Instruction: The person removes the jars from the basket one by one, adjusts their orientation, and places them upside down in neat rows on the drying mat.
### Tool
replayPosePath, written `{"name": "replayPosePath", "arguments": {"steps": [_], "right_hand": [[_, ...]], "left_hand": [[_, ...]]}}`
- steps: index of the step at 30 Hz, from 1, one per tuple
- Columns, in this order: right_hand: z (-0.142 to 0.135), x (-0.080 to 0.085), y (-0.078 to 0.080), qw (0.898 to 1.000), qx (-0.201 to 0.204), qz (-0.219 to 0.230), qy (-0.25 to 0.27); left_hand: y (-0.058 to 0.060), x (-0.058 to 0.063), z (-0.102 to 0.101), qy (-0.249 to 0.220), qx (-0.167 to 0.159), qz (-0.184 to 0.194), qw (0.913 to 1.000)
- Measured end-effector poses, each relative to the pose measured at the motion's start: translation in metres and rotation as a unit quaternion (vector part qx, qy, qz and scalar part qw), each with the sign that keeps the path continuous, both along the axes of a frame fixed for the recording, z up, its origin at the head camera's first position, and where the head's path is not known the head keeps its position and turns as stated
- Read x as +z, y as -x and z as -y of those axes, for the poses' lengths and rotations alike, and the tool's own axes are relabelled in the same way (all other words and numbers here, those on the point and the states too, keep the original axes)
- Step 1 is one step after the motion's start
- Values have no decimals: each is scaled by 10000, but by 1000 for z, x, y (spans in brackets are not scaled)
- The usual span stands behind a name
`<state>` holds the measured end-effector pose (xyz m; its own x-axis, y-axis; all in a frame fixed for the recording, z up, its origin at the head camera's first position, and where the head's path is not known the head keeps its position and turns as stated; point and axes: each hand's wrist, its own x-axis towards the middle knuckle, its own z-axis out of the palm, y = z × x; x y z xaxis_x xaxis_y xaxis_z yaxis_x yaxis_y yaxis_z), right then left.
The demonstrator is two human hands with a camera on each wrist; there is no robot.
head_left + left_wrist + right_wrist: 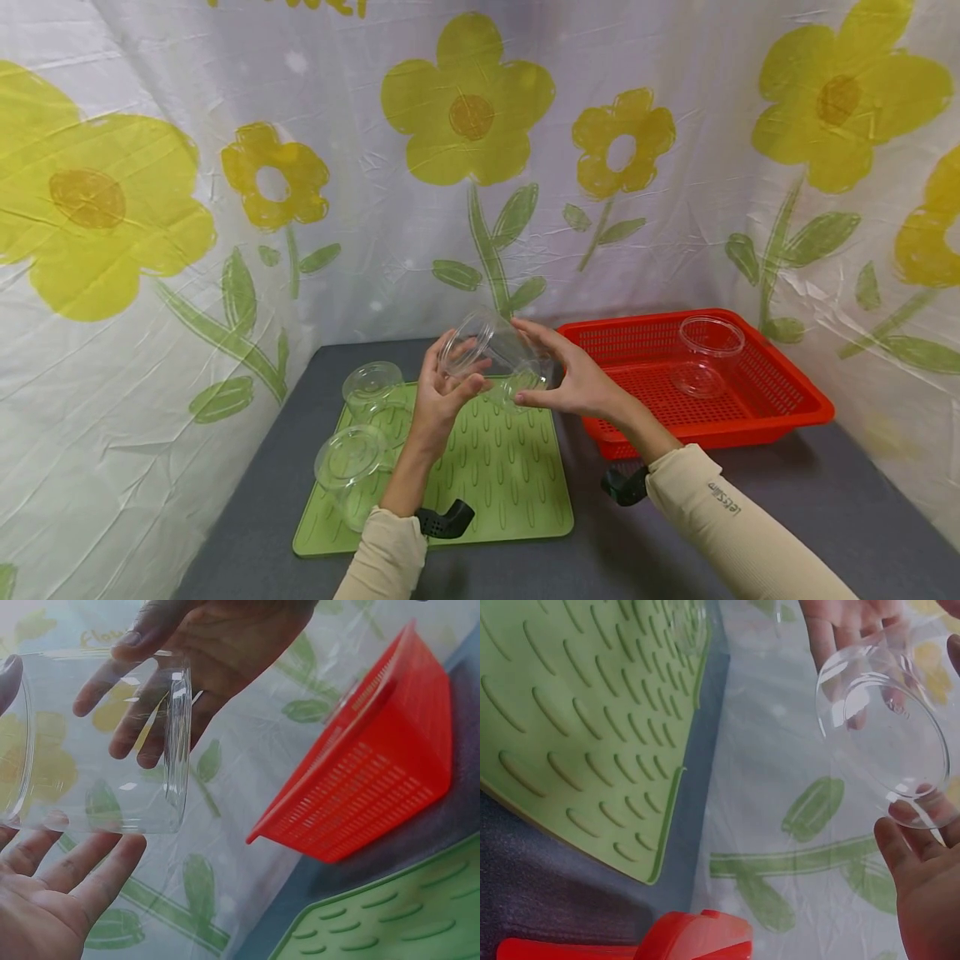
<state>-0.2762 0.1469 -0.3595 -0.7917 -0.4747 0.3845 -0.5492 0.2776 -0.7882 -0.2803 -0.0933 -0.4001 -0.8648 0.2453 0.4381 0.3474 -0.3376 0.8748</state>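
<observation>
Both hands hold a clear plastic container (491,343), tilted on its side above a green mat (517,492). My left hand (433,408) grips the end with the ringed rim; in the left wrist view its fingers (97,877) lie under the clear wall. At the other end, my right hand (581,379) has its thumb in front and its fingers behind the container. The right wrist view shows the round end of the container (889,739) between both hands.
More clear containers (372,385) stand on the mat's left side, one (348,462) nearer the front. To the right is a red perforated basket (787,417) with a clear container (708,354) inside. A flower-printed curtain (360,275) hangs behind the dark table (247,500).
</observation>
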Motion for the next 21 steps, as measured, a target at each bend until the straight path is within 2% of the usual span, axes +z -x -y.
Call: {"name": "replayPosePath", "arguments": {"steps": [15, 18, 21], "right_hand": [[-3, 2, -2, 9999, -88, -36, -68], [-4, 2, -2, 10000, -56, -9, -67], [-5, 2, -1, 9999, -53, 56, -86]], "left_hand": [[0, -1, 0, 30, -133, 92, 9999], [0, 1, 1, 128, -61, 6, 9999], [0, 3, 5, 400, 171, -172, 9989]]}}
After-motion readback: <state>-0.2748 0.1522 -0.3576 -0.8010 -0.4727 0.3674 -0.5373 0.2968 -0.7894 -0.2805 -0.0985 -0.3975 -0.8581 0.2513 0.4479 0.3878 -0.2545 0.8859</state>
